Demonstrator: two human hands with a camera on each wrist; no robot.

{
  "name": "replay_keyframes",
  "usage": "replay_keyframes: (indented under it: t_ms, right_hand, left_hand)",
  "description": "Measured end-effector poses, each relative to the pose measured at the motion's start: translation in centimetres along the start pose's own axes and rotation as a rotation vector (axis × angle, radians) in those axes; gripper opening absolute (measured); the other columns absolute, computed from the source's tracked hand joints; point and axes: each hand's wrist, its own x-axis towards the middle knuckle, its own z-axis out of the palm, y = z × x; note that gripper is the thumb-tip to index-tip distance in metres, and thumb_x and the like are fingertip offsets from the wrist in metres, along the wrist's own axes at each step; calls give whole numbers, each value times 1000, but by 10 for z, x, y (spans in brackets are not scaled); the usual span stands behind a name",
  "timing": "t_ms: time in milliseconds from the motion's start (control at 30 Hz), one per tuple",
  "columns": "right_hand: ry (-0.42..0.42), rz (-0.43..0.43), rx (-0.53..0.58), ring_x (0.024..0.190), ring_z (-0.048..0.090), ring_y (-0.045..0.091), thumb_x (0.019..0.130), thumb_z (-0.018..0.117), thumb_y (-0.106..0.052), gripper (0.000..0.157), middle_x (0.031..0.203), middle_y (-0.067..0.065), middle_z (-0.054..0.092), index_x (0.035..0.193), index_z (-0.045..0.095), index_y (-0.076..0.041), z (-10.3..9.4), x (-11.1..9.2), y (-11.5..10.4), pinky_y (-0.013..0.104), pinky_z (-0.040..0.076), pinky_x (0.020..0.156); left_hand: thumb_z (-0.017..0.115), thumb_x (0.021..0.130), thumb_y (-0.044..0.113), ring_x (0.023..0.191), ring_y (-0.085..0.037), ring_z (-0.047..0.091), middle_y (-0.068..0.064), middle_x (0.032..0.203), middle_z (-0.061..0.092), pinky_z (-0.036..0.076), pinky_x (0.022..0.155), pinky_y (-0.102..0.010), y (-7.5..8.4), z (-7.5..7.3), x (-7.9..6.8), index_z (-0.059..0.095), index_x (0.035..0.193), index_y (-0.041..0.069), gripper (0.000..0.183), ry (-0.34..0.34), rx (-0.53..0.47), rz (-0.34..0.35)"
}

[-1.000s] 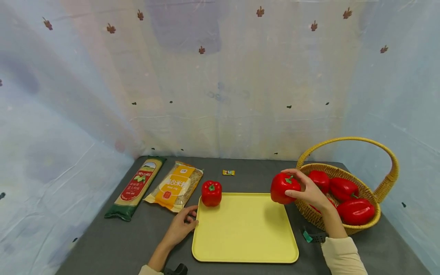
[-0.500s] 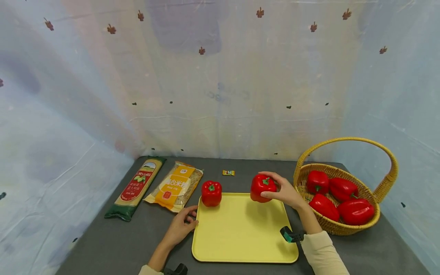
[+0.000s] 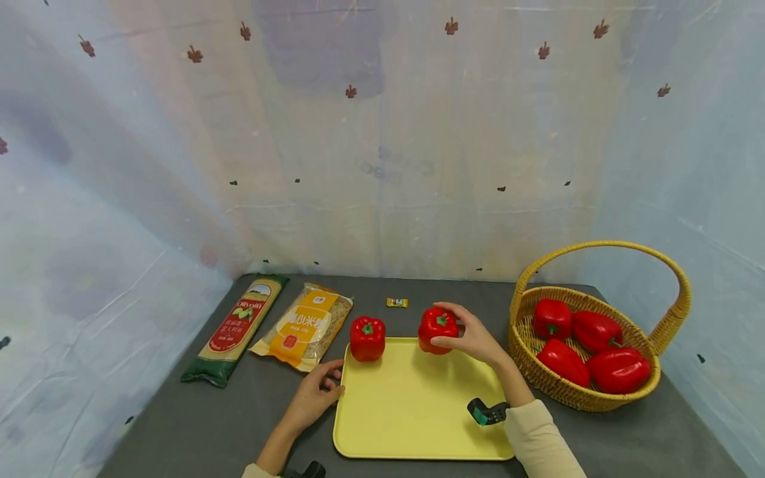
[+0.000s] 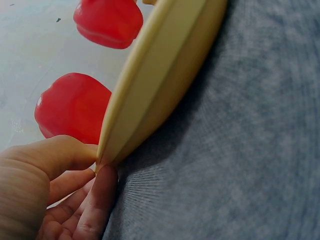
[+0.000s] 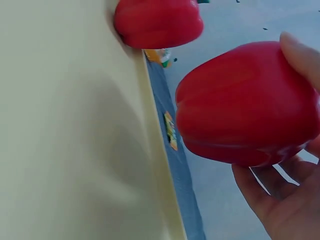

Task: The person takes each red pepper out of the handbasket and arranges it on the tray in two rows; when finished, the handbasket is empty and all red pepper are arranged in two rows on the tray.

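Observation:
My right hand (image 3: 475, 337) grips a red bell pepper (image 3: 435, 330), thumb on one side and fingers on the other. In the right wrist view the held pepper (image 5: 245, 107) hangs above the yellow tray (image 5: 45, 150), apart from it. A second red bell pepper (image 3: 367, 340) stands upright at the tray's far left corner. With thumb and fingers, my left hand (image 3: 312, 396) pinches the left rim of the yellow tray (image 3: 412, 425). The left wrist view shows this pinch on the tray edge (image 4: 155, 85) closely.
At the right stands a wicker basket (image 3: 597, 401) with a tall handle and several red bell peppers inside. To the left lie a green-and-red pasta packet (image 3: 236, 330) and an orange-labelled noodle bag (image 3: 306, 325). A small yellow wrapped candy (image 3: 397, 303) lies behind the tray.
My right hand has carried the bell pepper left from beside the basket to over the tray's back middle. The left hand has stayed at the tray rim.

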Motion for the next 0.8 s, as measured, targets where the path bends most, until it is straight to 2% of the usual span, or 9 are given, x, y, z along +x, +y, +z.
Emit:
replay_keyframes:
  t_ms: [200,433,533,633,800]
  right_hand:
    - [8,28,3,103,53,31,79,75,-18,68,132,15,47,137,41,-8,13,7,-2,34,52,77]
    - [12,39,-29,100,55,32,78,73,-11,63,124,22,51,131,43,4,22,3,-32,33,51,78]
    - [18,48,-38,100,55,33,78,73,-10,60,122,22,52,129,44,5,25,3,-33,34,51,79]
    - [27,43,-25,100,54,33,77,74,-12,60,121,22,52,128,46,4,29,5,-24,37,51,79]
    - [33,51,-29,101,55,28,76,77,-20,61,122,15,53,128,48,-6,34,12,6,35,51,79]
  left_hand:
    - [67,83,5,68,-11,53,-11,100,53,50,54,-27,0,1,-1,52,127,1,47,3,-2,4]
    - [68,82,5,69,-11,53,-11,98,54,50,53,-27,1,1,-1,53,126,0,46,15,1,15]
    - [68,82,5,69,-11,53,-11,99,54,50,54,-26,1,1,0,53,126,2,46,15,2,-4]
    - [68,82,4,69,-10,53,-11,100,54,50,54,-25,1,1,0,53,126,2,47,18,5,-15]
    - [66,82,-1,69,-12,53,-13,100,54,49,53,-24,1,4,1,52,126,-2,46,38,15,-27]
